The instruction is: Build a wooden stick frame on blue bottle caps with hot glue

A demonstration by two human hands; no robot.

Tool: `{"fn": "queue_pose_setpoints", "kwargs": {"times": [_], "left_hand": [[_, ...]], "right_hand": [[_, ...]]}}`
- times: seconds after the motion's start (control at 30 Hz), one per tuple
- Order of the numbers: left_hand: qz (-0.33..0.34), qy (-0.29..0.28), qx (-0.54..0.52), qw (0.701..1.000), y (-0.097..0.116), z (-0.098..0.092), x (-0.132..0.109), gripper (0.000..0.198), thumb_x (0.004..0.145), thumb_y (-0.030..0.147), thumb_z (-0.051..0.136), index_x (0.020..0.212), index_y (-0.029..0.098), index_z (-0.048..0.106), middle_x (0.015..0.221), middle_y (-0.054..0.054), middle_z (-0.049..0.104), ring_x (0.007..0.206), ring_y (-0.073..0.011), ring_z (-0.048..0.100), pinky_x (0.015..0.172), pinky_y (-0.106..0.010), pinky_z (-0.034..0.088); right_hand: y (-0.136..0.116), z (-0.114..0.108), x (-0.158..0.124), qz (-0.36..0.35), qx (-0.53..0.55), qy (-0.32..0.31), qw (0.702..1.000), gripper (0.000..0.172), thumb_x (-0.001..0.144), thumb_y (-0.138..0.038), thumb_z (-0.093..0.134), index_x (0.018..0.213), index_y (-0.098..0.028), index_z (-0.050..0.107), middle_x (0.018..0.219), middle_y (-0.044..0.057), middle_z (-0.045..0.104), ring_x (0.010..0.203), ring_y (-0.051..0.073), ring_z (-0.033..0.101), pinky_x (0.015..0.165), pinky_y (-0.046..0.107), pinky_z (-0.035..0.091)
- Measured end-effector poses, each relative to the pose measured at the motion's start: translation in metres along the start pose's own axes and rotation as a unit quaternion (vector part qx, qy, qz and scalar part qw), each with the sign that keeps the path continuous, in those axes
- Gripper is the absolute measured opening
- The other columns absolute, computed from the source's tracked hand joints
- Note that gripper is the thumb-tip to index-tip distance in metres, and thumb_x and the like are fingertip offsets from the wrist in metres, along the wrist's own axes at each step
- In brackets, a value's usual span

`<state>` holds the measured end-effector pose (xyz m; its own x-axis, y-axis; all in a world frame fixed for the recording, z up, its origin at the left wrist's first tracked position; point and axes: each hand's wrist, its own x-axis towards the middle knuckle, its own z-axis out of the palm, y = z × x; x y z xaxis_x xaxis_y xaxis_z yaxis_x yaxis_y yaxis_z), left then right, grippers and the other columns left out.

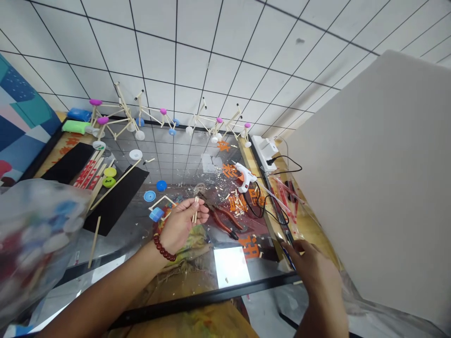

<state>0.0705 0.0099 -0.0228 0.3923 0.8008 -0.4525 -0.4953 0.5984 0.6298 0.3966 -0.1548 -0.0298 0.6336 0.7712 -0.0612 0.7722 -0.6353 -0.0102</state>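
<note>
My left hand (183, 220) is closed around short wooden sticks (195, 211), pinched between thumb and fingers above the glass tabletop. Just to its right lie pliers with red-brown handles (225, 220), their jaws pointing toward the fingers. A bent stick piece with a blue bottle cap (156, 214) rests left of the hand. My right hand (310, 263) is at the table's right edge, fingers curled together beside a slim dark-blue tool (289, 256). Whether that tool is a pen or a knife, I cannot make out, and the fingers partly cover it.
A white glue gun (245, 177) with a black cable lies among wood chips, near a white power strip (264, 152). Several stick-and-cap models (123, 112) stand along the tiled wall. At left are a black sheet (118, 199), loose sticks and a plastic bag of caps (42, 234).
</note>
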Motion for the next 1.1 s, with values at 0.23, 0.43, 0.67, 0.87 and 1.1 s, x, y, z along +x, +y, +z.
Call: {"fn": "queue_pose_setpoints", "kwargs": {"times": [0.23, 0.43, 0.67, 0.87, 1.1], "left_hand": [[0.014, -0.004, 0.005, 1.000, -0.006, -0.002, -0.004, 0.041, 0.064, 0.040, 0.087, 0.087, 0.012, 0.069, 0.073, -0.005, 0.071, 0.065, -0.0133, 0.066, 0.064, -0.025, 0.053], [0.035, -0.016, 0.051, 0.998, -0.013, -0.002, -0.010, 0.046, 0.064, 0.049, 0.085, 0.086, 0.012, 0.069, 0.071, -0.003, 0.069, 0.060, -0.0120, 0.063, 0.062, -0.026, 0.051], [0.080, -0.045, 0.120, 0.988, -0.011, -0.012, -0.008, 0.043, 0.072, 0.050, 0.078, 0.088, 0.012, 0.068, 0.068, -0.002, 0.066, 0.049, -0.0062, 0.050, 0.051, -0.021, 0.036], [0.071, -0.059, 0.136, 0.986, -0.010, -0.025, -0.005, 0.040, 0.076, 0.048, 0.075, 0.091, 0.012, 0.067, 0.065, 0.000, 0.061, 0.045, -0.0026, 0.034, 0.046, -0.020, 0.019], [0.054, -0.071, 0.148, 0.985, -0.006, -0.024, -0.007, 0.039, 0.077, 0.050, 0.073, 0.087, 0.013, 0.065, 0.060, 0.004, 0.052, 0.045, -0.0027, 0.028, 0.046, -0.021, 0.015]], "right_hand": [[0.010, 0.024, 0.006, -0.068, 0.020, -0.040, 0.997, 0.040, 0.086, -0.049, 0.045, 0.085, -0.021, 0.074, 0.088, 0.011, 0.073, 0.077, 0.026, 0.067, 0.064, 0.033, 0.043], [0.007, 0.022, 0.010, -0.059, 0.061, -0.054, 0.995, 0.038, 0.074, -0.054, 0.051, 0.076, -0.021, 0.071, 0.078, 0.010, 0.071, 0.069, 0.026, 0.066, 0.061, 0.035, 0.045], [-0.055, -0.028, 0.009, -0.206, 0.263, 0.041, 0.942, 0.021, 0.080, -0.042, 0.058, 0.081, -0.021, 0.062, 0.077, 0.005, 0.064, 0.069, 0.020, 0.059, 0.067, 0.032, 0.046], [-0.167, -0.046, 0.015, -0.290, 0.571, -0.169, 0.749, 0.018, 0.094, -0.041, 0.052, 0.089, -0.025, 0.044, 0.088, 0.003, 0.064, 0.074, 0.016, 0.059, 0.071, 0.031, 0.049], [-0.229, 0.002, 0.007, -0.172, 0.679, -0.262, 0.664, 0.042, 0.074, -0.041, 0.076, 0.104, -0.024, 0.054, 0.061, -0.011, 0.034, 0.049, 0.007, 0.026, 0.047, 0.022, 0.023]]}}
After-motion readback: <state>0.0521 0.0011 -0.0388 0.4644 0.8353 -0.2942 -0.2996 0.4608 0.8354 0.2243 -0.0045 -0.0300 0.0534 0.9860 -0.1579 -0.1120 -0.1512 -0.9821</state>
